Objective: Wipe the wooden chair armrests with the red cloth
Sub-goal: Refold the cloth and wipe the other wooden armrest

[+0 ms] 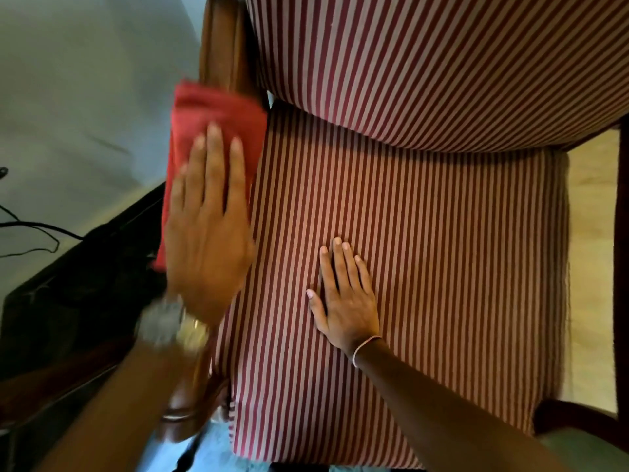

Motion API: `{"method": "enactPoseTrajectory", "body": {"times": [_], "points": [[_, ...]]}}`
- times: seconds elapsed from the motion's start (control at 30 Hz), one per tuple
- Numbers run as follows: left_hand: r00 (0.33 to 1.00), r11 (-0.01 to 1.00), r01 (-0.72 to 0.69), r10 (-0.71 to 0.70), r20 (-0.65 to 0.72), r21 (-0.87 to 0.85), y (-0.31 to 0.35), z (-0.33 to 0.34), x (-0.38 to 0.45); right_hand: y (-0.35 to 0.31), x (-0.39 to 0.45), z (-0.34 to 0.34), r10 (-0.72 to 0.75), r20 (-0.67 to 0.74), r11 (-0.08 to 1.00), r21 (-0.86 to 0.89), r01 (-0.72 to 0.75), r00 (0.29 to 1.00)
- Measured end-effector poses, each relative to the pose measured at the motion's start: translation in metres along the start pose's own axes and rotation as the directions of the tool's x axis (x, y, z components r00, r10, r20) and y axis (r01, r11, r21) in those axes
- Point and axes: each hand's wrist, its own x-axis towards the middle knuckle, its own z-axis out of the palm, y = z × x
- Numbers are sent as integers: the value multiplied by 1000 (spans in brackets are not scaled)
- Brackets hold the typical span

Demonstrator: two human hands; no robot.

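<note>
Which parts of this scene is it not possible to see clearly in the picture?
- Head view: the wooden left armrest is hidden lower down by the red cloth and the flat left hand.
- The silver wristwatch is motion-blurred.
- The dark right armrest is cut by the frame edge.
- The flat right hand covers part of the striped seat cushion.

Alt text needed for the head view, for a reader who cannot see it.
A left hand presses a red cloth flat onto a chair's wooden armrest, blurred by motion. The right hand lies open on the red-and-white striped seat cushion.
</note>
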Motion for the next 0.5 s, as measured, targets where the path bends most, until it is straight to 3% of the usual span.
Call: {"method": "enactPoseTrajectory", "body": {"times": [0.1,0.17,0.27,0.4,0.5], "points": [[988,990,-126,120,101,58,-14,1,-97,-1,1,2,11,-1,1000,-10,-11,1000],[977,979,-187,175,125,86,-22,2,-105,-1,2,4,13,5,1000,-20,-13,1000],[989,983,-145,140,46,109,-7,-1,-45,-1,0,3,14,3,1000,-7,-14,1000],[999,1000,6,-6,-40,-12,4,-4,49,-1,1,1,14,-3,1000,8,-14,1000],[999,999,25,-26,-28,-34,-1,2,6,1,-1,3,2,-8,1000,16,-2,1000]]}}
